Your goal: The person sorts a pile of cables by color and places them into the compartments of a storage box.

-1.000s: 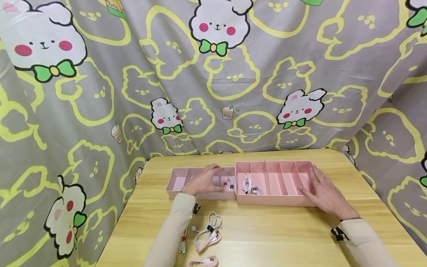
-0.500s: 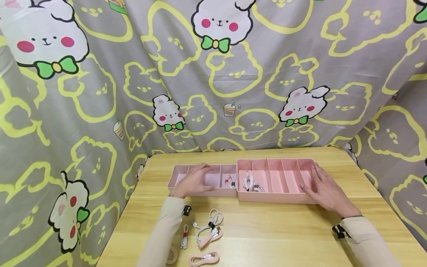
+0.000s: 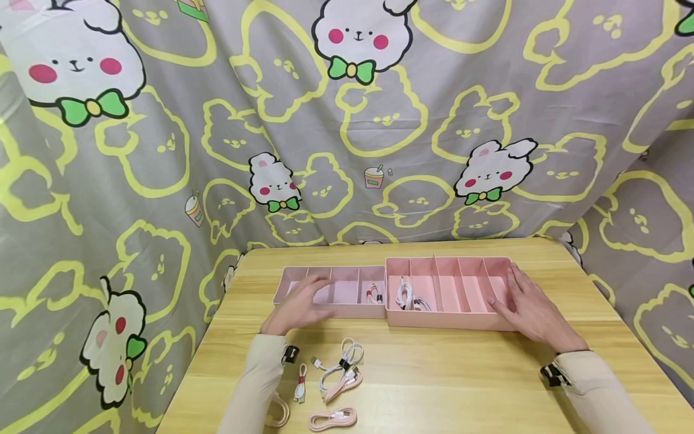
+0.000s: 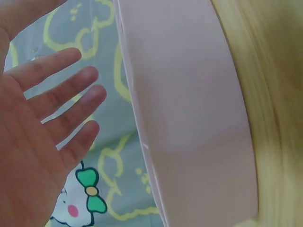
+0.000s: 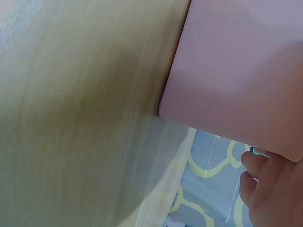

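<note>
My left hand (image 3: 300, 304) hovers at the front of the lilac divided box (image 3: 336, 311), fingers spread and holding nothing. In the left wrist view, the palm and loosely straight fingers stand apart from the box wall (image 4: 194, 113). My right hand (image 3: 537, 313) rests against the right end of the pink divided box (image 3: 450, 319), its thumb over the front rim. The right wrist view shows only part of that hand beside the pink wall (image 5: 227, 71). A white cable bundle (image 3: 403, 294) lies in the pink box's left part; a pink-and-white cable (image 3: 374, 294) lies in the lilac box's right compartment.
In front of the boxes on the wooden table (image 3: 444, 380) lie a white cable with a black tie (image 3: 344, 363), a small white cable with a red tie (image 3: 300, 383) and several pink cables (image 3: 332, 418). A patterned curtain (image 3: 379, 132) hangs behind.
My left hand has drawn back leftward and toward me from over the lilac box, uncovering its middle compartments. My right hand stays at the pink box's end. The view has shifted slightly.
</note>
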Available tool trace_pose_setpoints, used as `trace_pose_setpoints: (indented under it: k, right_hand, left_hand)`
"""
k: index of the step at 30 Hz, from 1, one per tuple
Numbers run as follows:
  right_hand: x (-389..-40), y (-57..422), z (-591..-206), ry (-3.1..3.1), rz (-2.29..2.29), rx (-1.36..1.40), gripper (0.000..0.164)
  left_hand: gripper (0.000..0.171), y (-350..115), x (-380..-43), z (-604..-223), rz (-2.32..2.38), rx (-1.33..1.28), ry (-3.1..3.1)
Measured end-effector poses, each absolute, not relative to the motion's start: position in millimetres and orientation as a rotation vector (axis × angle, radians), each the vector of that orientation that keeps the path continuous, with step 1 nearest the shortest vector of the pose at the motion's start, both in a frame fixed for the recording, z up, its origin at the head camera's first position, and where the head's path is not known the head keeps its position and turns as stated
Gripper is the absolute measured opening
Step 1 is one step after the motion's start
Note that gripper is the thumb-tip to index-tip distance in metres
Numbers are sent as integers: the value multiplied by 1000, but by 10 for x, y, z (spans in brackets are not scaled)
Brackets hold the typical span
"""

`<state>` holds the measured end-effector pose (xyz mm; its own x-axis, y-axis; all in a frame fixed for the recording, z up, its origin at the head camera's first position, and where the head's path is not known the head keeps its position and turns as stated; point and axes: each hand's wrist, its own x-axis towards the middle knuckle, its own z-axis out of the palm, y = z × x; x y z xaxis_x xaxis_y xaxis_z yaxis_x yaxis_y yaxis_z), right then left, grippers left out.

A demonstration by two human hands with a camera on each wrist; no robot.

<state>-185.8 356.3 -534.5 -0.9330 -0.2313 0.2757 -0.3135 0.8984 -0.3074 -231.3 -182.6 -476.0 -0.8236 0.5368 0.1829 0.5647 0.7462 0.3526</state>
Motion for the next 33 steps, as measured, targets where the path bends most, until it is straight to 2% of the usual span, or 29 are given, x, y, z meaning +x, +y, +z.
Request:
trace_pose_setpoints:
  k: [27,33]
  right_hand:
    - [-1889,3564,-5325,-2823,526,404,92]
    - [-1872,3560,-5337,-2844,533,396,93]
  left_hand:
    - [66,-2313,-1848,-4987,-592,-790,-2834]
    - [72,-2452,-1689,-5020,-580,-719,-2839]
